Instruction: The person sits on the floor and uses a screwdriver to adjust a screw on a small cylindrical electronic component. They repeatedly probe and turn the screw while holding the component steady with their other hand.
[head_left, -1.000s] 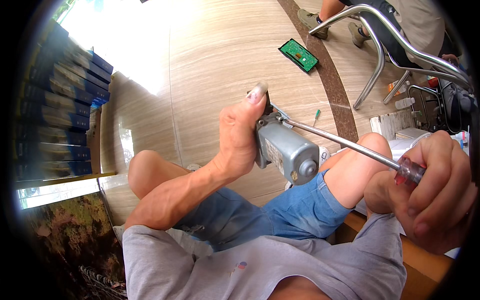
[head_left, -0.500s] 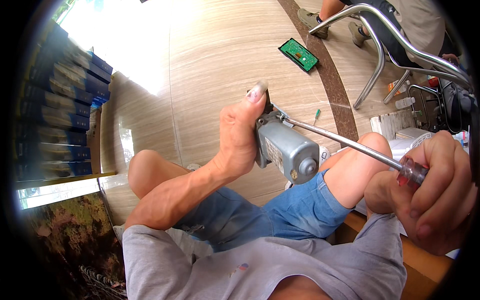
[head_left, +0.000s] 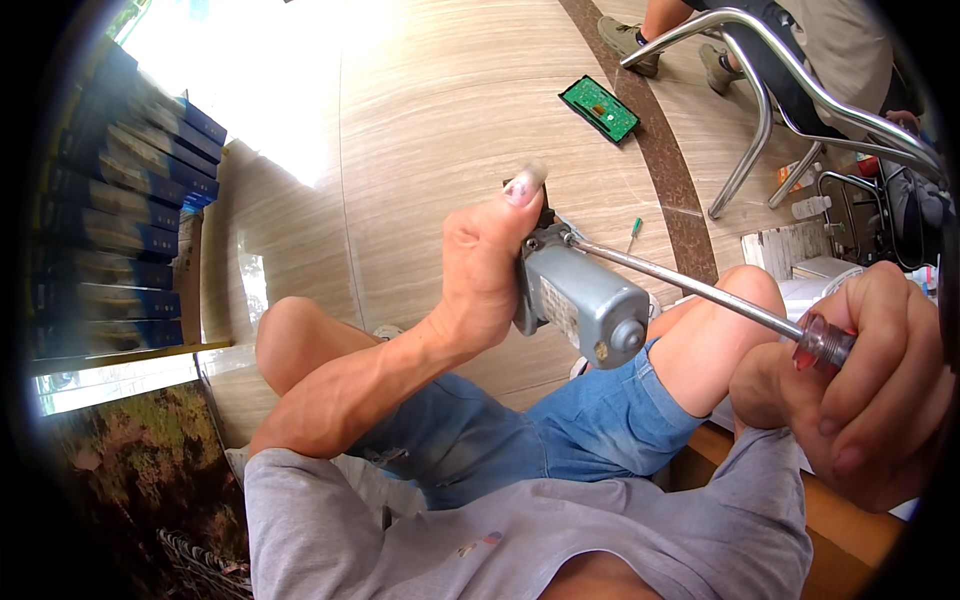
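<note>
Now the grey motor, mid-frame, sits slightly further right than before — my left hand is closed around its far end. My right hand, lower right, grips the screwdriver — tip apparently still against the motor, so alignment seemingly holds.

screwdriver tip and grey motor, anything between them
Nothing visible: the screwdriver runs unobstructed from the right hand to the far end of the grey motor. The left hand grips the motor's left side, off the screwdriver.

Silver-grey motor: tilted, aloft | long-shafted screwdriver: slanted, tip at motor's far end
</note>
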